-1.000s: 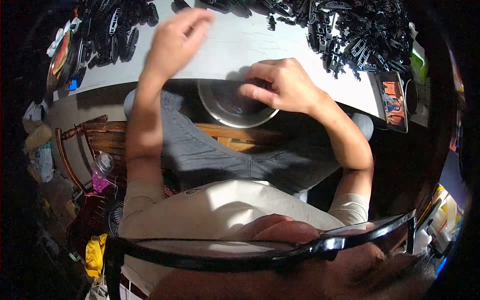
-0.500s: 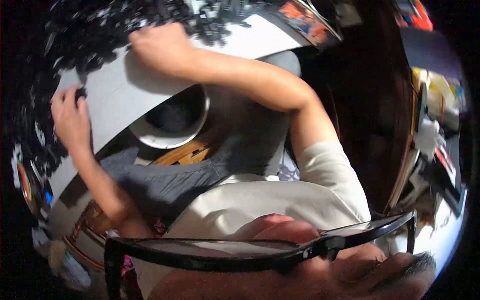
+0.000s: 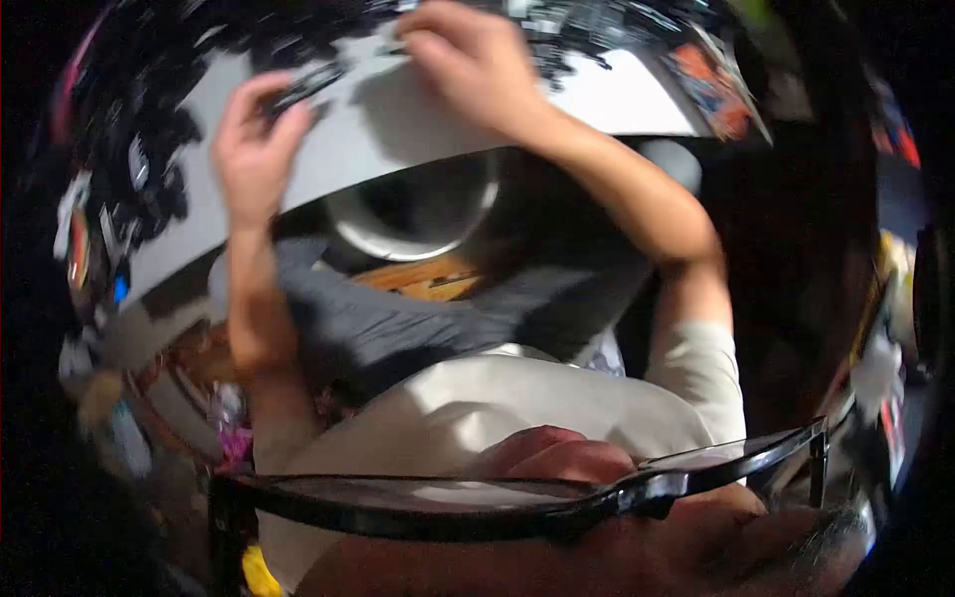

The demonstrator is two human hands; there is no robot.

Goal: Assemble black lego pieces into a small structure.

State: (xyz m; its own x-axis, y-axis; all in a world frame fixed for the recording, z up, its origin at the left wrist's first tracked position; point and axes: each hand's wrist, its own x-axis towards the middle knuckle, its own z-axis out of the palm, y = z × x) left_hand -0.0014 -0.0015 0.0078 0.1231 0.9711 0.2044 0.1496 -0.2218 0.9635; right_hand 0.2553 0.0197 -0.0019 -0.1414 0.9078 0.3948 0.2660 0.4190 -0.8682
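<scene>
My left hand (image 3: 257,144) is over the white tabletop, with thumb and fingers curled around a small, dark, glossy part (image 3: 310,86) whose exact kind is blurred. To its right, my right hand (image 3: 479,75) is above the table with the fingers closed in a pinch. Whatever lies at those fingertips is too small and smeared to name. Loose black parts (image 3: 159,169) are heaped along the far and left sides of the table, close to both hands.
Below the near edge of the white tabletop (image 3: 637,99) stands a white-rimmed bucket (image 3: 468,234) with a dark inside. A colourful printed sheet or box (image 3: 711,90) lies at the table's right end. Wooden slats (image 3: 428,279) show under the bucket, beside my dark-trousered legs.
My left hand has moved up and to the right, now with a dark part in it. My right hand has shifted right and up, off the black heap. The whole view has swung too.
</scene>
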